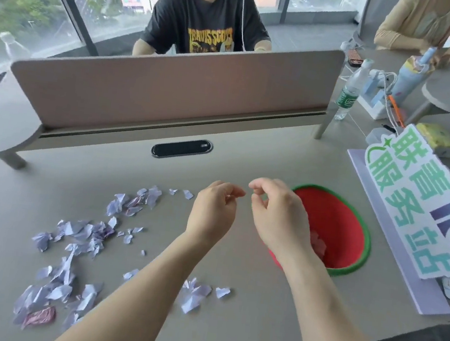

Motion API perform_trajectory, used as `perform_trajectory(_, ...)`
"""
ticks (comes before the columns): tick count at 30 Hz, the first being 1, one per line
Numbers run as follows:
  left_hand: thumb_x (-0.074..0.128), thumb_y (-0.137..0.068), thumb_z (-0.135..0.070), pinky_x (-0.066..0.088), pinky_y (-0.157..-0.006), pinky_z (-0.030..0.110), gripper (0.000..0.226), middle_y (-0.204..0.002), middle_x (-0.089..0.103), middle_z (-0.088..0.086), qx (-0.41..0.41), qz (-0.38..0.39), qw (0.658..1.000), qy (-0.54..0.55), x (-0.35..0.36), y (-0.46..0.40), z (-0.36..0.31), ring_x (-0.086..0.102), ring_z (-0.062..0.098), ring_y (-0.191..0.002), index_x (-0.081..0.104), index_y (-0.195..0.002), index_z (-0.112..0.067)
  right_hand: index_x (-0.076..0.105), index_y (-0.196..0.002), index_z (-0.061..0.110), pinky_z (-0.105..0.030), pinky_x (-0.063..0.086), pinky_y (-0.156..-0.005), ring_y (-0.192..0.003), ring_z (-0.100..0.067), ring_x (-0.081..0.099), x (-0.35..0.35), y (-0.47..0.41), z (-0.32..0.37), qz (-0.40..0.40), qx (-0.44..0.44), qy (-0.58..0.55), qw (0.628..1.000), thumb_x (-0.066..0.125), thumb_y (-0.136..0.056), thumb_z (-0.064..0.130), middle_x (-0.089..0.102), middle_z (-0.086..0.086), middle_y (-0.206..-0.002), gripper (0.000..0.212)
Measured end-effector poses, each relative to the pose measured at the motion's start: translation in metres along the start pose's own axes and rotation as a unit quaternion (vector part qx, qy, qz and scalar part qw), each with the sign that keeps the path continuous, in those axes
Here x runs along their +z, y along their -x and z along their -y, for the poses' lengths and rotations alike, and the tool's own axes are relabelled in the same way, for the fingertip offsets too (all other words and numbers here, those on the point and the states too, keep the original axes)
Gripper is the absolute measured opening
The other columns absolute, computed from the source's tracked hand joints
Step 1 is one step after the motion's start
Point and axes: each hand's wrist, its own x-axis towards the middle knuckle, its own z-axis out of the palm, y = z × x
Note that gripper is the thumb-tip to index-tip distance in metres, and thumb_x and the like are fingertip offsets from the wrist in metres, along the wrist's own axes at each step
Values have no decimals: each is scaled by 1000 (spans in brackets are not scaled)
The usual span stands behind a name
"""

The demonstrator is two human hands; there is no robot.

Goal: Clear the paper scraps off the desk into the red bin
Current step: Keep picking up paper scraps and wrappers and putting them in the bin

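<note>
Several torn lilac paper scraps [82, 235] lie scattered over the left half of the grey desk [230, 298], with a few more [197, 294] near my left forearm. The red bin [335, 229] with a green rim stands on the desk at the right, and some scraps show inside it. My left hand [213, 211] hovers above the desk's middle with loosely curled fingers and nothing in them. My right hand [275, 213] hangs beside it, over the bin's left rim, fingers loosely curled and holding nothing.
A pink divider panel [172, 84] closes the desk's far side, with a black cable port [181, 148] before it. A white-and-green sign board [411, 210] lies right of the bin. A water bottle [348, 92] and clutter stand at the back right. Two people sit beyond.
</note>
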Motion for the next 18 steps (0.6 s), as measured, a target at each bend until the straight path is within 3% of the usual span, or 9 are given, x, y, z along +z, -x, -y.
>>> perform_trajectory(5,49,-86,-3,44,-78,21,31,-103,67,-4,-60,-24,997,-38,-42,14,56,63,14,-91,71,-100,-21,58,-117,30,-34,49,-80,-103,-20,59,63,13,27,158,-29,26,987,51,-89,20,61,7,-117,31)
perform_trajectory(8,47,-85,-2,40,-79,19,36,-110,62,-5,-110,-2,992,-66,-62,31,98,61,13,-96,69,-107,-22,49,-129,33,-34,46,-86,-114,-21,54,106,25,34,293,-35,74,953,52,-89,24,53,7,-129,41)
perform_trajectory(10,50,-84,-3,47,-81,25,39,-116,59,-4,-145,25,986,-85,-69,43,127,60,15,-95,66,-113,-25,42,-135,35,-36,45,-93,-122,-22,48,134,36,35,354,-49,111,927,53,-90,23,47,6,-136,48)
perform_trajectory(14,56,-80,-11,50,-88,34,48,-128,50,-5,-199,94,968,-124,-79,70,172,55,17,-106,57,-124,-30,32,-142,33,-38,43,-96,-129,-25,35,175,57,36,410,-76,156,895,52,-89,19,30,8,-147,58)
perform_trajectory(18,62,-78,-26,48,-88,33,55,-133,44,-7,-218,145,951,-165,-80,93,197,42,19,-121,48,-131,-33,25,-145,31,-40,39,-100,-131,-28,29,202,72,38,422,-70,174,887,61,-86,41,18,1,-154,70)
